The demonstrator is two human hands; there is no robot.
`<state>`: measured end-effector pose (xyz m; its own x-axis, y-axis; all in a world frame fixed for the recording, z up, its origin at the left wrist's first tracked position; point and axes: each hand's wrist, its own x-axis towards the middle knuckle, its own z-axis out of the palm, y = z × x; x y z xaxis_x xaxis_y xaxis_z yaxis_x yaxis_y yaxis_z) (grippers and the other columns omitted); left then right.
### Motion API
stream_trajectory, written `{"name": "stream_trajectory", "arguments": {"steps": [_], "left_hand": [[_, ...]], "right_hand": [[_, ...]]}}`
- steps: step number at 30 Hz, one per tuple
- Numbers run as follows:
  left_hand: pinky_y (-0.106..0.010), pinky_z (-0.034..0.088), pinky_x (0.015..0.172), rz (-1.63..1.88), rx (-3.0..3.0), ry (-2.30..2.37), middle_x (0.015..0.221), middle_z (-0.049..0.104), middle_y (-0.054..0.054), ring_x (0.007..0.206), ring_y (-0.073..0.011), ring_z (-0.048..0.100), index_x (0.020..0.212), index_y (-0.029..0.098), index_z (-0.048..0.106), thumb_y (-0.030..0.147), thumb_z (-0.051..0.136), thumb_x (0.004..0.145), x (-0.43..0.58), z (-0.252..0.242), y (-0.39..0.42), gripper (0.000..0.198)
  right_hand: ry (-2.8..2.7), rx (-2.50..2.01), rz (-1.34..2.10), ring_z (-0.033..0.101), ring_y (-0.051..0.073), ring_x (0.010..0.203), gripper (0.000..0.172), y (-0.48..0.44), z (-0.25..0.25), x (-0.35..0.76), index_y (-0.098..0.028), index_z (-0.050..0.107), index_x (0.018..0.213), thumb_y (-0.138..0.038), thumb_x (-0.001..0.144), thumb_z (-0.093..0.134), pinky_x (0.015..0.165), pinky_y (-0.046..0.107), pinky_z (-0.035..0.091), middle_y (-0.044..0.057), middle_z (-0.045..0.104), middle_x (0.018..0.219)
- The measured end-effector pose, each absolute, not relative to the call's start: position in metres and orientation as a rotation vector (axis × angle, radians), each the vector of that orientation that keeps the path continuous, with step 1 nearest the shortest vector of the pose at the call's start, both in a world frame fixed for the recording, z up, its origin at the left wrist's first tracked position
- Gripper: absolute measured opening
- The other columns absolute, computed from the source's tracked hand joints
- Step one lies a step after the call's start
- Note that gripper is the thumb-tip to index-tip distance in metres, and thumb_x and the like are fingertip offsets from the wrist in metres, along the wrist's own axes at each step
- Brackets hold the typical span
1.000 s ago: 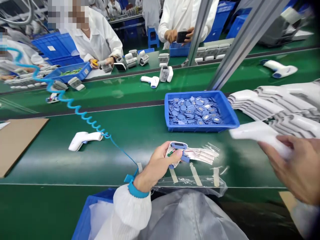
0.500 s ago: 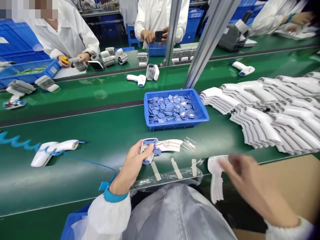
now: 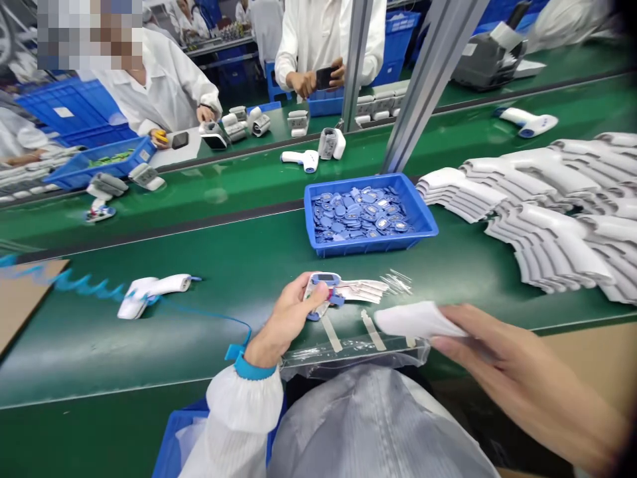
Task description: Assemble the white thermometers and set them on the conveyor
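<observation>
My left hand (image 3: pixel 286 317) grips an opened white thermometer-gun body (image 3: pixel 323 292) above the green bench, thumb pressed on its inside. Blue parts, a small dark display and thin wires show in it, and its handle points right. Just right of it, my right hand (image 3: pixel 502 362) holds a white housing half (image 3: pixel 421 320) by one end, its outline blurred. Thin clear strips (image 3: pixel 397 282) lie on the bench beyond the handle. Pieces of tape (image 3: pixel 372 330) and a clear plastic sheet (image 3: pixel 343 352) lie along the bench's near edge.
Ahead stands a blue bin (image 3: pixel 371 249) of small blue parts. Stacked white shells (image 3: pixel 552 245) fill the right side. A thermometer gun (image 3: pixel 149 292) lies left near a coiled blue cord (image 3: pixel 74 285). A metal post (image 3: pixel 428 79) rises behind; co-workers (image 3: pixel 323 40) are across the line.
My right hand has brought the white housing half up and leftward from the bench edge, now near the opened body. The view has shifted left; my left hand keeps its hold.
</observation>
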<state>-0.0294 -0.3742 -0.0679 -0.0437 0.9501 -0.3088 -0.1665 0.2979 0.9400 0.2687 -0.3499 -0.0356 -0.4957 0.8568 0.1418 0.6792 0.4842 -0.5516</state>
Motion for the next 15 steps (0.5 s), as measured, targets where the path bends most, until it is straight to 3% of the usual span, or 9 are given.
{"name": "stream_trajectory", "arguments": {"steps": [4,7,9,12,15], "left_hand": [[-0.03,0.047,0.088,1.01,1.039,1.117,0.116,0.068,-0.011,0.104,-0.024,0.062,0.124,0.016,0.065,0.057,0.081,0.076,-0.035,-0.067,-0.378,0.064],[-0.029,0.049,0.082,0.96,1.155,1.209,0.107,0.068,-0.007,0.095,-0.0215,0.063,0.122,0.015,0.064,0.05,0.079,0.08,-0.041,-0.068,-0.382,0.057],[-0.03,0.051,0.083,1.003,1.241,1.333,0.112,0.068,-0.007,0.097,-0.0213,0.063,0.126,0.015,0.061,0.045,0.075,0.086,-0.043,-0.068,-0.387,0.052],[-0.035,0.05,0.099,1.092,1.468,1.566,0.129,0.064,-0.008,0.114,-0.0234,0.062,0.133,0.019,0.056,0.031,0.074,0.088,-0.041,-0.07,-0.395,0.05],[-0.038,0.047,0.11,1.106,1.755,1.715,0.135,0.062,-0.009,0.125,-0.0223,0.059,0.134,0.021,0.054,0.022,0.064,0.095,-0.037,-0.076,-0.405,0.04]], "right_hand": [[-2.472,-0.843,0.733,0.066,0.023,0.102,0.023,-0.337,-0.026,0.185,-0.027,0.065,0.114,-0.027,0.1,0.047,0.084,0.036,0.054,0.007,0.07,0.121],[-2.464,-0.983,0.712,0.058,0.032,0.117,0.038,-0.322,-0.035,0.158,-0.019,0.064,0.123,-0.039,0.091,0.062,0.096,0.048,0.048,0.015,0.061,0.137],[-2.452,-1.152,1.104,0.062,0.032,0.105,0.058,-0.312,-0.043,0.155,-0.017,0.061,0.128,-0.053,0.084,0.068,0.089,0.046,0.05,0.015,0.067,0.121],[-2.243,-1.254,1.814,0.059,0.02,0.074,0.056,-0.309,-0.048,0.157,-0.018,0.066,0.109,-0.069,0.086,0.058,0.067,0.033,0.047,0.005,0.066,0.084],[-1.926,-1.307,2.014,0.049,0.015,0.066,0.056,-0.321,-0.044,0.158,-0.019,0.065,0.098,-0.073,0.081,0.063,0.061,0.029,0.04,0.0,0.058,0.075]]}}
